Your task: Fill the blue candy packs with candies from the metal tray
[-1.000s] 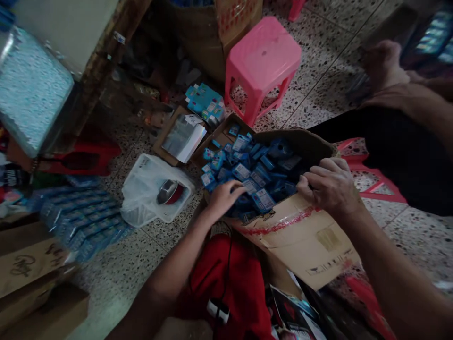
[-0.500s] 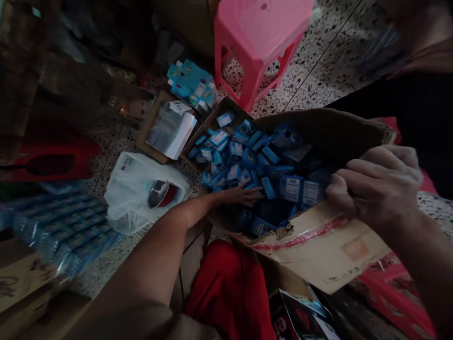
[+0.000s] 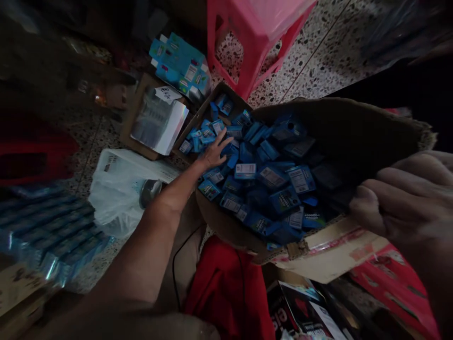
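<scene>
A large cardboard box (image 3: 329, 257) lies tipped toward me, filled with several small blue packets (image 3: 269, 177). My left hand (image 3: 214, 152) reaches into its far left side, fingers stretched out flat over the packets. My right hand (image 3: 406, 200) is close to the camera at the right, its fingers curled over the box's near right rim.
A pink plastic stool (image 3: 255, 38) stands on the speckled floor behind the box. A white plastic bag (image 3: 120, 189) with a metal bowl lies to the left. Wrapped blue packs (image 3: 46, 222) sit at far left, a flat tray with a shiny package (image 3: 155, 120) behind. Red cloth (image 3: 226, 293) lies below.
My left hand has slid from the box's near edge to its far left side and opened out flat. The view has dipped closer, so my right hand looms larger on the rim.
</scene>
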{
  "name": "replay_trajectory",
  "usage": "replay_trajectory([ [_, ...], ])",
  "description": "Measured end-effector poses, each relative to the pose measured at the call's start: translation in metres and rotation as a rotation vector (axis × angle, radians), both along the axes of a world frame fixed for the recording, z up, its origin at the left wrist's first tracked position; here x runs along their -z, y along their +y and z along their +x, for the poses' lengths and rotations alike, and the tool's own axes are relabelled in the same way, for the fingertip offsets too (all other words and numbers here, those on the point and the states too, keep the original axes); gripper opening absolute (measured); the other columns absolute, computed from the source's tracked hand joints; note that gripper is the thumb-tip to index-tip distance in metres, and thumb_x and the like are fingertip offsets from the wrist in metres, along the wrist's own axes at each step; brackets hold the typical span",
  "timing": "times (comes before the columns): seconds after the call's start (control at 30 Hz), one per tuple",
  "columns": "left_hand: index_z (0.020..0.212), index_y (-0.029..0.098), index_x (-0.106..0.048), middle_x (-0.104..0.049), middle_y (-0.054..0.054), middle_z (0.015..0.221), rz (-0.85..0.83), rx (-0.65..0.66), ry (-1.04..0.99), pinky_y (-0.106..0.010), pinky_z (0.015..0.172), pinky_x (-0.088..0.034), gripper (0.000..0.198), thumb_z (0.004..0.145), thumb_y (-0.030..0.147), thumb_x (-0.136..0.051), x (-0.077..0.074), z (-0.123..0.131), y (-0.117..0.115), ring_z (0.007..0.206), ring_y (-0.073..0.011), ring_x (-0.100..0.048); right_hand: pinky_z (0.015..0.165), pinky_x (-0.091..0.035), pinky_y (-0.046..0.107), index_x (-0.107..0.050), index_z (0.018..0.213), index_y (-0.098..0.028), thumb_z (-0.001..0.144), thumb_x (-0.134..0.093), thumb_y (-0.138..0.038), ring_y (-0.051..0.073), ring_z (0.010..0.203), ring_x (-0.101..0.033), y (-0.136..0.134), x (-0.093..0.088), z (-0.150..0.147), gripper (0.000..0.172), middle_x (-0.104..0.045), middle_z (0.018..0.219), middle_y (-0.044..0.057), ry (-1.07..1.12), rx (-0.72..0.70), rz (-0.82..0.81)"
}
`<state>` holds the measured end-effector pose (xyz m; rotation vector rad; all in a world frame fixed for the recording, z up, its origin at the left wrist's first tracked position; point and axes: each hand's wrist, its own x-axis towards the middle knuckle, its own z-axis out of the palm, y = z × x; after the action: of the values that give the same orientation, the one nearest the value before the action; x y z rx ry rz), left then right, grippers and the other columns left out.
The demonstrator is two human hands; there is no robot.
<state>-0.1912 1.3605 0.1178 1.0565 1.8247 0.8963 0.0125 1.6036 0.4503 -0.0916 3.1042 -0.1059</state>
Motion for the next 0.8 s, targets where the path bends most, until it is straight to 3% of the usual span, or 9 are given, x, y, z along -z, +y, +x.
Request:
replay_trajectory([
  [0.07,0.148,0.005,-0.058,-0.033,-0.027,0.174,0.057,0.012,-0.058,-0.055,0.134,-0.023,0.064,0.086,0.016,-0.068,-0.031,0.038,0.028,0.167,-0.0357,-0.025,0.07,-0.035,0.042,-0.044,0.056,-0.026,0.095,-0.062,-0.021,0.021,0.063,-0.045,0.003,0.005,-0.006,0.043,-0.046,0.05,-0.001,0.051,-0.066,0.001],
  [0.17,0.138,0.018,-0.069,-0.046,-0.014,0.17,0.309,0.34,-0.193,-0.054,0.135,-0.014,0.052,0.086,0.014,-0.07,-0.074,0.106,0.073,0.166,-0.0328,-0.028,0.067,-0.034,0.041,-0.042,0.054,-0.025,0.094,-0.06,-0.021,0.02,0.06,-0.04,0.008,0.009,-0.012,0.044,-0.043,0.049,-0.001,0.116,-0.141,0.001],
  [0.23,0.126,0.02,-0.075,-0.049,-0.012,0.168,0.369,0.548,-0.29,-0.053,0.134,-0.016,0.05,0.079,0.005,-0.073,-0.087,0.136,0.097,0.166,-0.0325,-0.028,0.065,-0.033,0.04,-0.041,0.052,-0.025,0.094,-0.058,-0.022,0.019,0.058,-0.038,0.011,0.01,-0.014,0.045,-0.042,0.049,-0.001,0.122,-0.146,-0.018],
  [0.3,0.113,0.019,-0.078,-0.049,-0.011,0.168,0.33,0.641,-0.387,-0.052,0.129,-0.027,0.049,0.07,-0.004,-0.074,-0.087,0.144,0.112,0.166,-0.0325,-0.029,0.063,-0.031,0.039,-0.04,0.053,-0.025,0.093,-0.059,-0.023,0.019,0.057,-0.038,0.012,0.011,-0.013,0.045,-0.041,0.048,-0.001,0.13,-0.153,-0.053],
  [0.43,0.097,0.017,-0.078,-0.06,-0.01,0.159,0.175,0.593,-0.422,-0.051,0.118,-0.042,0.035,0.069,-0.004,-0.072,-0.067,0.105,0.111,0.159,-0.0355,-0.039,0.064,-0.03,0.041,-0.039,0.056,-0.025,0.093,-0.06,-0.027,0.02,0.058,-0.038,0.008,0.016,-0.013,0.043,-0.039,0.047,-0.001,0.129,-0.142,-0.106],
  [0.53,0.111,0.015,-0.077,-0.052,-0.014,0.166,0.151,0.542,-0.219,-0.063,0.125,-0.03,0.039,0.072,0.008,-0.078,-0.043,0.066,0.095,0.161,-0.0449,-0.031,0.065,-0.031,0.042,-0.039,0.056,-0.025,0.094,-0.057,-0.027,0.021,0.058,-0.039,0.002,0.02,-0.022,0.042,-0.04,0.048,0.0,0.115,-0.146,-0.098],
  [0.6,0.124,0.015,-0.074,-0.04,-0.017,0.173,0.187,0.538,-0.085,-0.07,0.129,-0.015,0.057,0.069,0.014,-0.085,-0.02,0.045,0.082,0.165,-0.0493,-0.02,0.065,-0.032,0.042,-0.039,0.055,-0.025,0.093,-0.059,-0.026,0.021,0.058,-0.039,-0.002,0.021,-0.03,0.043,-0.042,0.049,0.0,0.099,-0.164,-0.086],
  [0.67,0.132,0.017,-0.071,-0.035,-0.019,0.175,0.202,0.516,-0.002,-0.071,0.131,-0.006,0.066,0.069,0.018,-0.087,0.007,0.025,0.067,0.166,-0.0477,-0.016,0.066,-0.033,0.043,-0.039,0.055,-0.025,0.092,-0.06,-0.026,0.021,0.06,-0.04,-0.005,0.021,-0.035,0.043,-0.043,0.049,0.0,0.086,-0.167,-0.08],
  [0.8,0.142,0.018,-0.064,-0.037,-0.016,0.174,0.061,0.258,0.107,-0.069,0.133,-0.006,0.067,0.077,0.02,-0.081,0.064,-0.014,0.025,0.166,-0.0422,-0.021,0.063,-0.031,0.042,-0.037,0.057,-0.025,0.094,-0.058,-0.026,0.021,0.061,-0.035,-0.011,0.02,-0.033,0.042,-0.039,0.049,0.0,0.061,-0.121,-0.144],
])
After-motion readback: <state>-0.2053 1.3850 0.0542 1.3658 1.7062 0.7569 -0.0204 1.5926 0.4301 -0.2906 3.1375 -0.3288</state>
